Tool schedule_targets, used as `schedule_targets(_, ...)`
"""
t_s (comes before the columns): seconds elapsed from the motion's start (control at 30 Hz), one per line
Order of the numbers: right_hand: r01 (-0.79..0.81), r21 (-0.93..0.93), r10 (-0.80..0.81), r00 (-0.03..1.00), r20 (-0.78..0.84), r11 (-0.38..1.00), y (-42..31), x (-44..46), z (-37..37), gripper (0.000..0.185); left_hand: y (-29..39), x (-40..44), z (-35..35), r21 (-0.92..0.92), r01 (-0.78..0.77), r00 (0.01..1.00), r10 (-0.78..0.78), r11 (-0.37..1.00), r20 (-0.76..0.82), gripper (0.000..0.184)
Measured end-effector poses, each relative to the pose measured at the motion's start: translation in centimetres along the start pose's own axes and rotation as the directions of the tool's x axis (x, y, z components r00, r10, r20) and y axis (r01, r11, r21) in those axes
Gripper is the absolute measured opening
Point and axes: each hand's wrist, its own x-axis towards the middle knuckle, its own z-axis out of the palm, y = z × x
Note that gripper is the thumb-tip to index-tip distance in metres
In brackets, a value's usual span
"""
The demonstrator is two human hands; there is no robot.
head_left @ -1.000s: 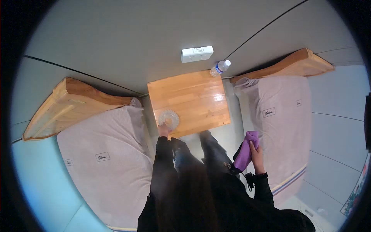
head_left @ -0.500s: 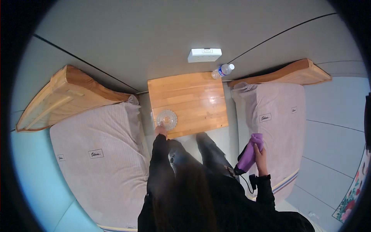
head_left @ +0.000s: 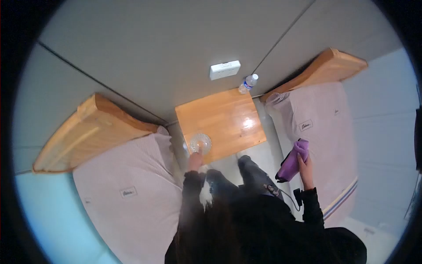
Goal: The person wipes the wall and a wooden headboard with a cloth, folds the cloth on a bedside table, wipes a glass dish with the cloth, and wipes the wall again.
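A round clear glass dish [head_left: 201,144] with a textured rim sits at the near left corner of the wooden table. My left hand [head_left: 195,161] grips its near rim, one finger reaching over the edge; the fingers are slightly blurred. Off to the right, above the edge of the bed, my right hand [head_left: 304,163] is closed around a bunched purple cloth [head_left: 291,166] with black edging. The cloth is folded, so its full shape does not show. A black strap with a cable is on the right wrist.
The small wooden table [head_left: 224,119] stands against the grey wall between two beds with wooden headboards [head_left: 118,125]. A plastic water bottle [head_left: 247,84] stands at its far right corner. Above it, a white box [head_left: 224,69] is on the wall. My legs are close to the table's front edge.
My view has tilted, shifting the table and beds in the picture. The left hand stays at the dish. My right hand still holds the purple cloth, now appearing slightly higher and further right.
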Motion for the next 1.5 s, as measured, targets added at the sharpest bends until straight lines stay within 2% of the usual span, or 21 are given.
schedule_targets(0.07, -0.004, 0.045, 0.003, 1.0, 0.007, 0.999, -1.5, -1.1, 0.3, 0.035, 4.2, -3.5, -3.1, -0.155, -0.005, 0.992, 0.025, 0.988, 0.122, 0.06)
schedule_targets(0.17, 0.159, 0.109, -0.168, 0.982, 0.081, 0.981, -1.2, -0.9, 0.9, 0.037, 11.7, -11.3, -7.2, -0.119, -0.188, 0.977, 0.198, 0.975, 0.074, 0.047)
schedule_targets(0.2, 0.186, 0.08, -0.192, 0.978, 0.084, 0.979, -2.3, -1.2, 0.8, 0.037, 13.4, -12.8, -7.5, -0.104, -0.225, 0.97, 0.233, 0.969, 0.063, 0.044)
schedule_targets(0.3, 0.213, 0.095, -0.231, 0.941, 0.246, 0.972, -2.2, -0.1, 0.2, 0.037, 19.4, -17.3, -7.5, -0.106, -0.356, 0.933, 0.36, 0.928, 0.017, 0.043)
schedule_targets(0.33, 0.272, 0.143, -0.303, 0.909, 0.286, 0.952, -3.2, 0.0, -0.3, 0.04, 22.3, -19.2, -7.4, -0.141, -0.415, 0.909, 0.417, 0.899, -0.013, 0.047)
schedule_targets(0.37, 0.301, 0.095, -0.314, 0.874, 0.372, 0.949, -3.9, 0.1, -1.2, 0.041, 25.1, -20.8, -6.9, -0.177, -0.472, 0.881, 0.472, 0.864, -0.046, 0.053)
schedule_targets(0.43, 0.366, 0.003, -0.311, 0.788, 0.532, 0.931, -5.1, 0.2, -3.7, 0.043, 29.9, -22.9, -5.1, -0.146, -0.658, 0.752, 0.653, 0.738, -0.091, 0.055)
schedule_targets(0.47, 0.376, 0.084, -0.358, 0.757, 0.547, 0.923, -5.1, 0.0, -5.0, 0.043, 32.3, -23.9, -4.0, -0.125, -0.741, 0.671, 0.734, 0.659, -0.108, 0.056)
schedule_targets(0.57, 0.44, 0.117, -0.438, 0.755, 0.489, 0.89, -4.3, -0.5, -9.6, 0.041, 39.9, -27.0, -0.6, 0.09, -0.926, 0.374, 0.92, 0.365, 0.116, 0.055)
schedule_targets(0.6, 0.405, 0.14, -0.42, 0.773, 0.475, 0.904, -3.8, -0.4, -11.3, 0.039, 41.7, -27.5, 1.1, -0.056, -0.932, 0.342, 0.923, 0.357, 0.178, 0.045)
schedule_targets(0.7, 0.443, 0.089, -0.443, 0.818, 0.366, 0.892, -0.2, 0.4, -16.0, 0.036, 45.8, -27.3, 5.8, -0.147, -0.968, 0.162, 0.956, 0.201, 0.243, 0.034)
schedule_targets(0.8, 0.466, 0.08, -0.472, 0.855, 0.216, 0.881, 3.1, 0.8, -20.3, 0.033, 49.6, -28.2, 10.3, -0.171, -0.95, 0.185, 0.911, 0.262, 0.369, 0.028)
schedule_targets(0.9, 0.394, 0.032, -0.395, 0.912, 0.114, 0.919, 5.5, 0.6, -23.5, 0.034, 52.5, -28.2, 14.9, -0.177, -0.978, 0.032, 0.92, 0.109, 0.391, 0.03)
schedule_targets(1.0, 0.342, 0.138, -0.347, 0.938, 0.014, 0.93, 8.1, 1.3, -25.1, 0.036, 55.2, -29.3, 17.3, -0.211, -0.915, 0.174, 0.807, 0.345, 0.564, 0.03)
schedule_targets(1.1, 0.366, 0.172, -0.364, 0.93, -0.045, 0.915, 9.9, 2.9, -25.9, 0.037, 58.1, -29.6, 18.4, -0.285, -0.836, 0.206, 0.749, 0.47, 0.63, 0.033)
schedule_targets(1.2, 0.324, 0.138, -0.318, 0.946, -0.065, 0.936, 9.4, 4.9, -26.5, 0.034, 60.7, -27.4, 18.9, -0.329, -0.826, 0.105, 0.699, 0.458, 0.708, 0.034)
schedule_targets(1.3, 0.356, 0.147, -0.352, 0.934, -0.055, 0.923, 8.9, 8.5, -26.7, 0.033, 62.8, -22.8, 20.2, -0.364, -0.912, -0.107, 0.748, 0.189, 0.655, 0.037)
schedule_targets(1.4, 0.319, 0.142, -0.317, 0.948, -0.032, 0.937, 8.2, 13.6, -27.5, 0.028, 66.5, -19.2, 19.3, -0.285, -0.897, 0.027, 0.687, 0.337, 0.726, 0.033)
schedule_targets(1.5, 0.321, 0.113, -0.316, 0.947, -0.061, 0.94, 6.3, 19.3, -28.8, 0.021, 70.8, -15.4, 17.4, -0.068, -0.898, 0.266, 0.66, 0.434, 0.703, 0.036)
